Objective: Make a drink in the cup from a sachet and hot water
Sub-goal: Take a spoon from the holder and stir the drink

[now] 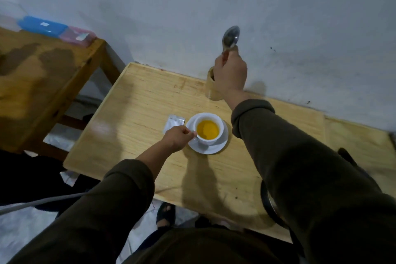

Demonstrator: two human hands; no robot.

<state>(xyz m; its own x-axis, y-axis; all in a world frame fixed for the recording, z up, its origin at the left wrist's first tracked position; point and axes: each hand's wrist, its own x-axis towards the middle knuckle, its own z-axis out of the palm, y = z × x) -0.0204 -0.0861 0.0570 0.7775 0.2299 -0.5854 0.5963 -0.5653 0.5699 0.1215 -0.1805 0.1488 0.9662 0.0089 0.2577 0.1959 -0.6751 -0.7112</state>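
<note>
A pale wooden counter against a grey wall carries the work. At its centre a white cup of yellow drink is set on a saucer, steadied by the left hand, its grip closed on the handle. Far right, a spoon is held bowl-up in the right hand above a wooden holder, probably for stirring. An opened sachet lies just left of the saucer.
</note>
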